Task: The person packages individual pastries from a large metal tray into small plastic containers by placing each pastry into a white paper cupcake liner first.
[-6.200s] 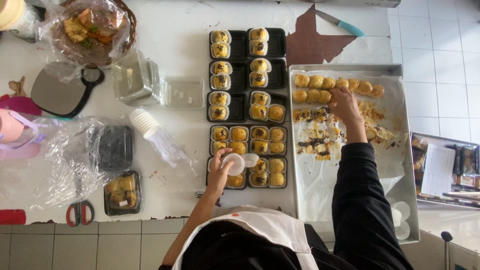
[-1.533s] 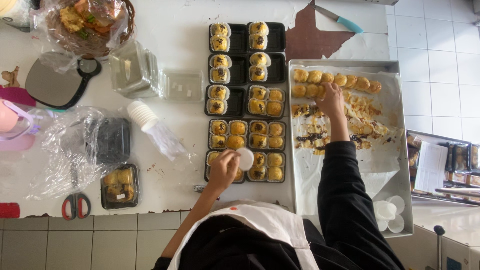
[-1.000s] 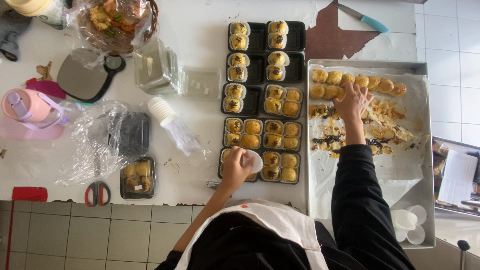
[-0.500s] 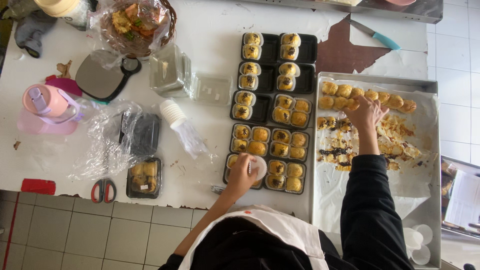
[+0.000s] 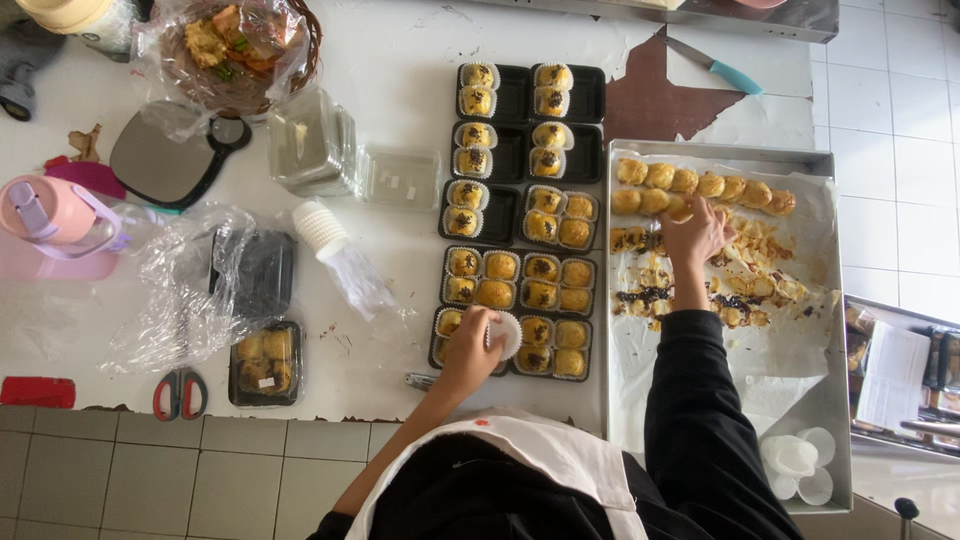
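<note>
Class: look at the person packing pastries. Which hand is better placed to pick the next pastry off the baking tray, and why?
Right. The right hand already rests on the pastries in the baking tray, while the left hand holds a white paper cup over the black box.

Our right hand [image 5: 692, 232] has moved up the baking tray [image 5: 830, 300], from the crumbly patch in the middle to the rows of golden pastries [image 5: 700, 188] at its far end, where the fingers now touch the near row. Our left hand [image 5: 470, 345] has shifted slightly, carrying the white paper cup [image 5: 508, 334] from the edge of the nearest black tray [image 5: 512, 342] to over its empty slot. Our view has slid left, bringing in the pink bottle [image 5: 52, 210].
</note>
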